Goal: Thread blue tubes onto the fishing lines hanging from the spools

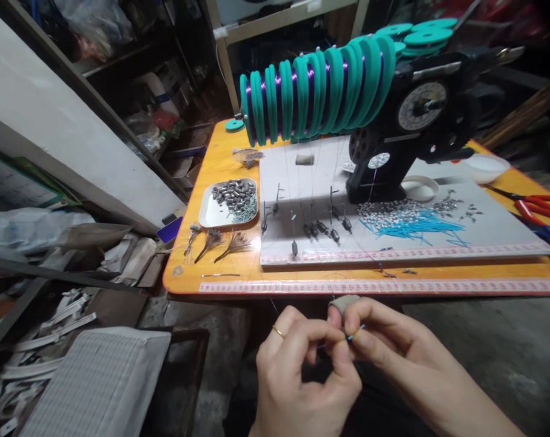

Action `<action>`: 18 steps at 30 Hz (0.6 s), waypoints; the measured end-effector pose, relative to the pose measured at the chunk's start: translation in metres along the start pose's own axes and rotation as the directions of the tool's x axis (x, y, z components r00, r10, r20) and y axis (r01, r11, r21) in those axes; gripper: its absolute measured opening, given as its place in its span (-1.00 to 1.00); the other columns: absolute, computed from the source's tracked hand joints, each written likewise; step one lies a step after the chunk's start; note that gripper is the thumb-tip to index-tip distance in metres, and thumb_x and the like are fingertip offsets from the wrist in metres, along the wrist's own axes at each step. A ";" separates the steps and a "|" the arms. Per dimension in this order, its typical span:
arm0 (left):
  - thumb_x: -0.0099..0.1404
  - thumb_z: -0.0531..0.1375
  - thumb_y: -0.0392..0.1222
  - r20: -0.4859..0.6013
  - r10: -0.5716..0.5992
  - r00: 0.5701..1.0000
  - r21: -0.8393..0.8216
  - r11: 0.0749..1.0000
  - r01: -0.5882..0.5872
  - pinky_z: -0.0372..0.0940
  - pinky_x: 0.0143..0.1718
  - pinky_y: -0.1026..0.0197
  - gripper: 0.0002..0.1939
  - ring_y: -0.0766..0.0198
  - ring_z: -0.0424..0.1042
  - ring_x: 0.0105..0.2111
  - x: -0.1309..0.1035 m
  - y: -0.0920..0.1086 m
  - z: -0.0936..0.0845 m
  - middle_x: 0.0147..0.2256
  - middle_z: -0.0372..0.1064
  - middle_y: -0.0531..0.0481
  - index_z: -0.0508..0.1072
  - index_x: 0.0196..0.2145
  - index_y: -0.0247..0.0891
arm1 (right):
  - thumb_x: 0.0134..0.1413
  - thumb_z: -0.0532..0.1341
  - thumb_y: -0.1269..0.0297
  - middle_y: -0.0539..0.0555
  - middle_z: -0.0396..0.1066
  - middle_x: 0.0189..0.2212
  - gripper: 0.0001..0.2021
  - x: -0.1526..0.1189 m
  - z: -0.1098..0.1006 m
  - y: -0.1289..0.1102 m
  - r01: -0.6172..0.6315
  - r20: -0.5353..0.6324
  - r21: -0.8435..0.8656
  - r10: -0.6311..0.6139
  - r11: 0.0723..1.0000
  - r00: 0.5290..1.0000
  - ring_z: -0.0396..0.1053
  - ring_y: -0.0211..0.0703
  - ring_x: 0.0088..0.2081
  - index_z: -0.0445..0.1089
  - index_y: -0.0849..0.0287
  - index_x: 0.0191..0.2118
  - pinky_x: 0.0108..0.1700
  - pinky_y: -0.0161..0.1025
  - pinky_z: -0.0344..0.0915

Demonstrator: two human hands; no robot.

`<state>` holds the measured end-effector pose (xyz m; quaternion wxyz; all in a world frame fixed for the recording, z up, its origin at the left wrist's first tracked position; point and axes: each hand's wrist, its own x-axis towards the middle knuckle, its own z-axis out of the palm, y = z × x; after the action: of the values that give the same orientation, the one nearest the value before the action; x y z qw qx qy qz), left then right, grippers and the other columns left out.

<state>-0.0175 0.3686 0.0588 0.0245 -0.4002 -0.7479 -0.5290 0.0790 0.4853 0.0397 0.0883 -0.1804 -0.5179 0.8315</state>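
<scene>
My left hand (306,370), with a ring on one finger, is closed in a pinch on a thin purple line, of which only short bits show. Its fingertips meet those of my right hand (393,349) just off the table's front edge. Between my right thumb and forefinger is a short, thin blue tube (356,332), its end sticking out. Grey tape (342,303) wraps one right finger. Above, a row of teal spools (320,91) wound with purple line sits on a black winding machine (379,164). Lines run down from the spools to dark lead weights (321,228).
On the orange table (184,267) lies a white board (275,164) with blue tubes (415,226) and small metal parts (388,212). A white tray (206,212) of weights stands left, red-handled pliers (533,209) right. Measuring tape (393,286) lines the front edge.
</scene>
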 end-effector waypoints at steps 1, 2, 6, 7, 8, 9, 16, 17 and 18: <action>0.16 0.16 -0.44 -0.002 0.006 1.000 -0.020 1.000 -0.006 0.17 -0.62 0.41 -0.86 0.44 0.20 -0.62 0.002 0.001 0.000 -0.59 0.21 0.10 0.46 -0.48 -0.30 | 0.26 0.22 0.28 -0.07 0.40 -0.25 -0.93 0.000 0.000 0.000 0.004 0.002 0.009 -0.004 1.000 1.000 0.43 -0.33 -0.22 0.43 0.01 -0.29 -0.15 -0.44 0.37; 0.17 0.17 -0.45 -0.002 0.008 1.000 -0.041 0.999 -0.008 0.20 -0.62 0.42 -0.86 0.44 0.23 -0.62 0.003 0.001 -0.001 -0.59 0.23 0.09 0.47 -0.47 -0.31 | 0.26 0.22 0.28 -0.08 0.41 -0.25 -0.92 0.001 0.001 -0.001 0.009 0.001 0.015 -0.009 1.000 1.000 0.43 -0.34 -0.22 0.43 0.01 -0.29 -0.16 -0.44 0.37; 0.18 0.19 -0.46 0.006 0.009 1.000 -0.098 0.995 -0.008 0.27 -0.58 0.44 -0.87 0.45 0.29 -0.60 0.003 0.002 0.001 -0.58 0.28 0.07 0.49 -0.45 -0.32 | 0.25 0.23 0.28 -0.09 0.42 -0.27 -0.92 0.002 0.005 -0.005 0.034 -0.010 -0.022 -0.035 0.999 0.999 0.44 -0.36 -0.22 0.45 -0.02 -0.29 -0.15 -0.48 0.37; 0.18 0.18 -0.46 0.001 0.006 1.000 -0.097 0.995 -0.005 0.27 -0.58 0.45 -0.86 0.45 0.29 -0.60 0.002 0.001 0.002 -0.58 0.27 0.08 0.48 -0.45 -0.31 | 0.24 0.24 0.27 -0.09 0.43 -0.28 -0.93 0.003 0.006 -0.006 0.042 -0.021 -0.038 -0.043 0.998 0.999 0.45 -0.36 -0.22 0.45 -0.02 -0.30 -0.15 -0.49 0.37; 0.18 0.18 -0.46 -0.009 -0.007 1.000 -0.094 0.996 0.007 0.26 -0.58 0.46 -0.86 0.46 0.28 -0.60 0.001 0.001 0.004 -0.58 0.26 0.09 0.47 -0.46 -0.30 | 0.23 0.25 0.27 -0.09 0.44 -0.29 -0.93 0.002 0.006 -0.006 0.048 -0.036 -0.055 -0.050 0.997 0.998 0.45 -0.35 -0.23 0.45 -0.02 -0.30 -0.16 -0.49 0.38; 0.17 0.17 -0.46 -0.024 -0.029 0.999 -0.093 0.995 0.027 0.25 -0.59 0.47 -0.86 0.47 0.27 -0.60 -0.001 0.000 0.006 -0.57 0.24 0.10 0.46 -0.47 -0.28 | 0.22 0.26 0.26 -0.08 0.45 -0.29 -0.94 0.002 0.007 -0.007 0.059 -0.053 -0.069 -0.063 0.996 0.997 0.46 -0.34 -0.25 0.46 -0.02 -0.31 -0.17 -0.48 0.39; 0.05 0.15 -0.41 -0.150 -0.238 0.960 -0.205 0.957 0.205 0.11 -0.67 0.54 -0.85 0.50 0.22 -0.62 -0.010 -0.001 0.024 -0.56 0.19 0.15 0.37 -0.50 -0.18 | 0.04 0.39 0.24 0.00 0.53 -0.25 -0.96 0.004 0.002 0.008 0.070 -0.124 -0.120 -0.085 0.990 0.989 0.52 -0.21 -0.23 0.56 -0.07 -0.34 -0.19 -0.44 0.45; 0.05 0.14 -0.41 -0.164 -0.252 0.954 -0.214 0.953 0.215 0.10 -0.68 0.54 -0.86 0.50 0.22 -0.63 -0.011 -0.001 0.026 -0.56 0.19 0.15 0.37 -0.52 -0.17 | 0.04 0.39 0.23 0.01 0.54 -0.26 -0.98 0.005 0.002 0.012 0.070 -0.125 -0.111 -0.084 0.991 0.989 0.52 -0.21 -0.24 0.56 -0.06 -0.36 -0.20 -0.44 0.46; 0.05 0.14 -0.40 -0.176 -0.263 0.949 -0.218 0.950 0.223 0.08 -0.69 0.53 -0.86 0.49 0.20 -0.65 -0.011 -0.001 0.027 -0.57 0.19 0.15 0.37 -0.52 -0.17 | 0.04 0.38 0.22 0.01 0.54 -0.28 -0.99 0.006 0.002 0.014 0.072 -0.128 -0.094 -0.084 0.993 0.988 0.53 -0.21 -0.25 0.56 -0.06 -0.38 -0.21 -0.45 0.46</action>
<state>-0.0001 0.3838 0.0407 -0.0044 -0.2490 -0.7297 -0.6368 0.0731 0.4789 0.0266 0.1467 -0.2184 -0.5542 0.7897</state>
